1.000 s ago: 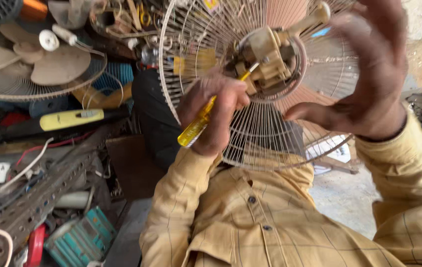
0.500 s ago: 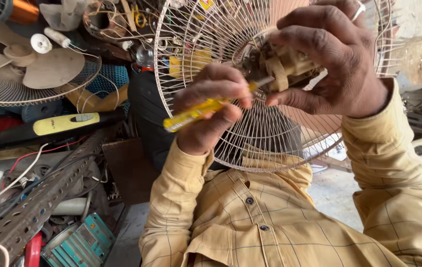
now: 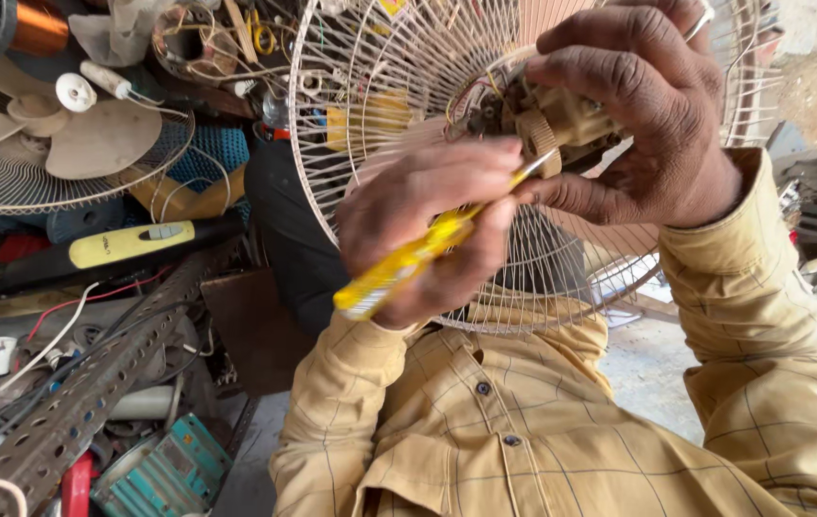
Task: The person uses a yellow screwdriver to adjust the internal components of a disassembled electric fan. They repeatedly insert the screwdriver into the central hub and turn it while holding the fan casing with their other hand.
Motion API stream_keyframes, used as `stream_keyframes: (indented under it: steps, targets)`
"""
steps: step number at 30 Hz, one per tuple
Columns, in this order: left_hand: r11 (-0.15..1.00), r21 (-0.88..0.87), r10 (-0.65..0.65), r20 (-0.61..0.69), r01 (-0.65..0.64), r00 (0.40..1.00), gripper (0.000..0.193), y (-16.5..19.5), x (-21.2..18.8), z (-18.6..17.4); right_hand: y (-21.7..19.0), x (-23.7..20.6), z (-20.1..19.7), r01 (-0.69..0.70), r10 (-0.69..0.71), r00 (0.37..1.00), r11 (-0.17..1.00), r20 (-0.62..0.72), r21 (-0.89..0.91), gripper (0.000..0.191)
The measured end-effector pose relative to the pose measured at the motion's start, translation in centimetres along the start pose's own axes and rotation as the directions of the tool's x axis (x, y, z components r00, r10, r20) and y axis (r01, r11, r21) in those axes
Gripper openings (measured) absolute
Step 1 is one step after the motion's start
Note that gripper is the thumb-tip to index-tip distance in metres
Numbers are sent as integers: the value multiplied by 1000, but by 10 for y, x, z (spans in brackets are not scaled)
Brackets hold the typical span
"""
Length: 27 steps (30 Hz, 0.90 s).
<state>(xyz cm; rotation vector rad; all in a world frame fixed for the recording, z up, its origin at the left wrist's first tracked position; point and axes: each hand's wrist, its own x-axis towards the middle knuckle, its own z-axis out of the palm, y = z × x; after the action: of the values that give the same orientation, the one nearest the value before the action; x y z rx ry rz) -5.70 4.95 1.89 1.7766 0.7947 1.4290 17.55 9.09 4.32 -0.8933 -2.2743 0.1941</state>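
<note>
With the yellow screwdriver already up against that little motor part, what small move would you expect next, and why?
Probably a slight twist of the yellow screwdriver. The left hand grips its handle, its tip meets the beige motor part, and the right hand steadies that part against the wire fan guard.

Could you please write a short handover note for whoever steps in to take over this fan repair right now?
Left hand: grip closed on a yellow-handled screwdriver, its tip at the small motor unit.
Right hand: grip closed on that motor unit, held against the white wire fan guard.
Around: another fan with beige blades on the left, a perforated metal bar and loose wires below it.
Done: the motor unit is exposed, with its wires and gear showing.
Left: the screwdriver is engaged at the unit; whether a screw is out cannot be told.
</note>
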Motion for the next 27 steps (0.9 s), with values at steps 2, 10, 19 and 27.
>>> stream_keyframes:
  steps: [2, 10, 19, 27]
  targets:
    - [995, 89, 38, 10, -39, 999, 13, 5, 8, 3, -1, 0, 0, -32, 32, 999, 999, 3, -15, 69]
    - [994, 91, -62, 48, 57, 997, 13, 22, 20, -6, 3, -4, 0, 2, -2, 1000, 1000, -18, 10, 72]
    - [984, 146, -113, 79, 101, 990, 12, 30, 32, -6, 2, -16, -5, -65, 62, 998, 994, 27, 86, 75]
    - [973, 231, -53, 167, 13, 985, 14, 33, 35, -2, 2, -15, -8, -16, 15, 999, 999, 30, 34, 69]
